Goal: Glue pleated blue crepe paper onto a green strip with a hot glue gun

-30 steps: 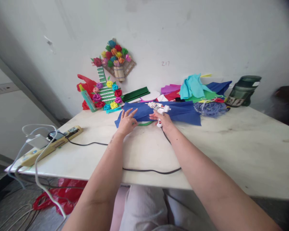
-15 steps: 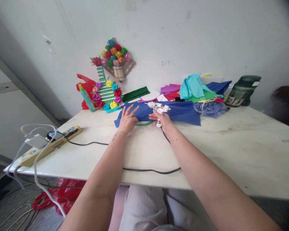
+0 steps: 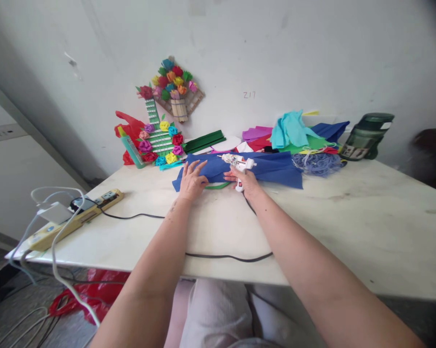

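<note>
My right hand point(image 3: 247, 183) is wrapped round the handle of a white hot glue gun point(image 3: 241, 164), its nozzle pointing left. A black cord point(image 3: 228, 256) trails from the gun's handle. The thumb and forefinger of my left hand point(image 3: 193, 183) pinch the left end of a thin green strip point(image 3: 218, 186), while its other fingers are raised and spread. The strip lies along the front edge of a folded blue sheet point(image 3: 276, 170), and both hands are over that sheet. My right fingers are close to the strip's right end; whether they touch it I cannot tell.
A beige power strip point(image 3: 80, 217) with plugs and cables lies at left. Behind stand a green glue bottle point(image 3: 133, 150) and a flower-trimmed green craft piece point(image 3: 162, 140). At right are coloured sheets point(image 3: 292, 130), a tangle of purple strands point(image 3: 317, 165) and a dark green bottle point(image 3: 366, 137).
The raised fingers of my left hand have shifted slightly left and down. The glue gun and my right hand have barely moved.
</note>
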Available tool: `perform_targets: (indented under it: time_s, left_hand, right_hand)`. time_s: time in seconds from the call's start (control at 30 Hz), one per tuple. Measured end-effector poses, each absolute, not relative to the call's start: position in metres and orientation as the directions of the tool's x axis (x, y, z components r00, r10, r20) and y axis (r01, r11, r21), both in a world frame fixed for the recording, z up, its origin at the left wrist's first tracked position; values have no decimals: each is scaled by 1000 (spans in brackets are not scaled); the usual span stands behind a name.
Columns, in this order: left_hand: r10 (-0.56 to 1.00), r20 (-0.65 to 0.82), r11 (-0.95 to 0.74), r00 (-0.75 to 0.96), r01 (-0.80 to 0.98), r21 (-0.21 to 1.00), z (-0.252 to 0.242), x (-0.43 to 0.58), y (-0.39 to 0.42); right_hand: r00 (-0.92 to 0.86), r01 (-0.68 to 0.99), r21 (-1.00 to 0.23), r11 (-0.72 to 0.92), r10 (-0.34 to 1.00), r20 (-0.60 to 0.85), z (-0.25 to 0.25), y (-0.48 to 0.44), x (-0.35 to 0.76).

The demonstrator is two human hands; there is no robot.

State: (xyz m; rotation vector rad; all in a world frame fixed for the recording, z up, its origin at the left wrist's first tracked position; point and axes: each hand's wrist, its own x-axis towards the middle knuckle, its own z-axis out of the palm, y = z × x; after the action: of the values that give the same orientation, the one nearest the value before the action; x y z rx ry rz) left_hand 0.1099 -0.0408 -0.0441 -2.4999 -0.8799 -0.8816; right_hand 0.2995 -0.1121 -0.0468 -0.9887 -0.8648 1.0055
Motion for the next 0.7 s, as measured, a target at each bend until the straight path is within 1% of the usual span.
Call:
perform_targets:
  time_s: [0.17,0.57,0.7]
  left_hand:
    - [443,641,-768,626,635,-89,-44,109,-46]
    - [459,662,-730,592,677,-99,-46,117,-45]
    - [477,667,-718,573,691,-79,-45,120,-48]
  right_hand:
    - [304,-267,-939,215,944,130,-49,-111,300]
    - [291,-269,-939,216,947,134,-52,-109,300]
    - [282,-257,-941,220,948,145,-52,-109,300]
